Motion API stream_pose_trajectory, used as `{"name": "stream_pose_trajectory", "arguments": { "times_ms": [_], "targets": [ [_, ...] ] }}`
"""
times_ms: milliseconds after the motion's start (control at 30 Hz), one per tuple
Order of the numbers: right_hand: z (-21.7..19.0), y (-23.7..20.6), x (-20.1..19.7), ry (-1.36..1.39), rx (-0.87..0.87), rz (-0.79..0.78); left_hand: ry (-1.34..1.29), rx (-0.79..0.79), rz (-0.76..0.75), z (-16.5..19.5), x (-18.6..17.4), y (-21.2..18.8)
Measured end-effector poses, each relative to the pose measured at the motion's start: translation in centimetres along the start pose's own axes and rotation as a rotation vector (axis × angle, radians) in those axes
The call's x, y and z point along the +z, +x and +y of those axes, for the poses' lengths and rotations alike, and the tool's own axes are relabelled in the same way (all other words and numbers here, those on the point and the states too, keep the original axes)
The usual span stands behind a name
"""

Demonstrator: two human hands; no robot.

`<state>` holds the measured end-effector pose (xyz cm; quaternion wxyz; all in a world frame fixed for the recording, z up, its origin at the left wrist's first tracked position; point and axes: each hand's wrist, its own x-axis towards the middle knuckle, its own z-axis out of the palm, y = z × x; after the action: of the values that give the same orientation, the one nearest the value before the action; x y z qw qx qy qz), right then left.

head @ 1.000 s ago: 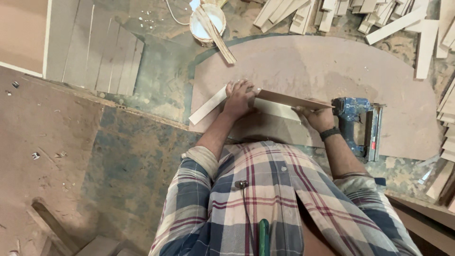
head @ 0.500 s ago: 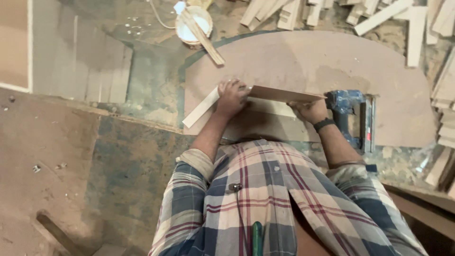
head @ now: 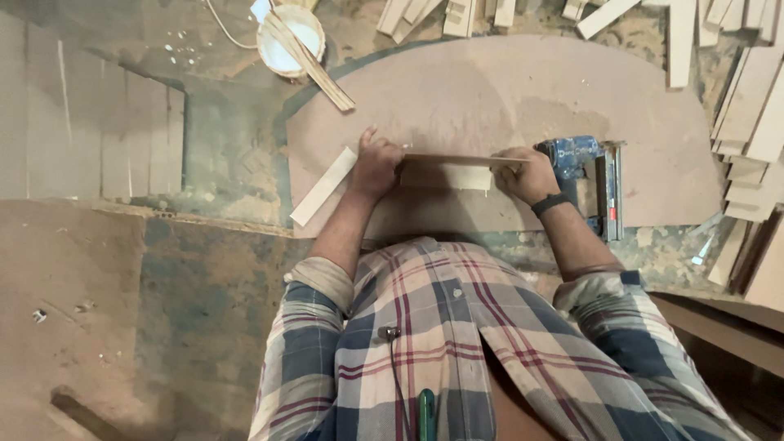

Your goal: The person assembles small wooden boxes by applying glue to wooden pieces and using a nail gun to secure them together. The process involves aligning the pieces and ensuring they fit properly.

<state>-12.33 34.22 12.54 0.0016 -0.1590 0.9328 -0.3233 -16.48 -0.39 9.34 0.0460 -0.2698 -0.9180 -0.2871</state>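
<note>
My left hand (head: 375, 166) and my right hand (head: 523, 173) each grip one end of a thin brown board strip (head: 457, 160), which stands on its edge on a large rounded brown panel (head: 506, 90). Below the strip a pale wood piece (head: 445, 177) lies flat between my hands. A second pale wood slat (head: 324, 186) lies at an angle just left of my left hand. A blue nail gun (head: 586, 175) rests on the panel right behind my right hand, which wears a dark wristband.
A white bowl of pale liquid (head: 290, 39) with wooden sticks across it sits at the top left of the panel. Several wood offcuts (head: 747, 106) are stacked along the top and right edges. Grey planks (head: 90, 122) lie at left.
The view has shifted slightly. My hands stay on the ends of the upright strip, which now sits more level across the panel.
</note>
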Motion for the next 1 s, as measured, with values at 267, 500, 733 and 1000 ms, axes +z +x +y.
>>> {"name": "stream_pose_trajectory", "arguments": {
  "times_ms": [267,500,733,1000],
  "targets": [
    [0.3,-0.1,0.7,-0.024,-0.081,0.033,-0.068,0.084,0.079,0.0,0.5,-0.1],
    [-1.2,0.1,0.1,-0.066,0.002,0.026,0.036,0.107,0.008,0.2,-1.5,-0.1],
    [-0.3,-5.8,-0.9,-0.154,0.31,0.228,0.302,-0.389,0.245,-1.4,-6.0,-8.6],
    [-7.7,-9.2,-3.1,0.126,0.124,0.276,-0.275,-0.556,0.155,3.4,-10.4,-11.2]
  ]
}}
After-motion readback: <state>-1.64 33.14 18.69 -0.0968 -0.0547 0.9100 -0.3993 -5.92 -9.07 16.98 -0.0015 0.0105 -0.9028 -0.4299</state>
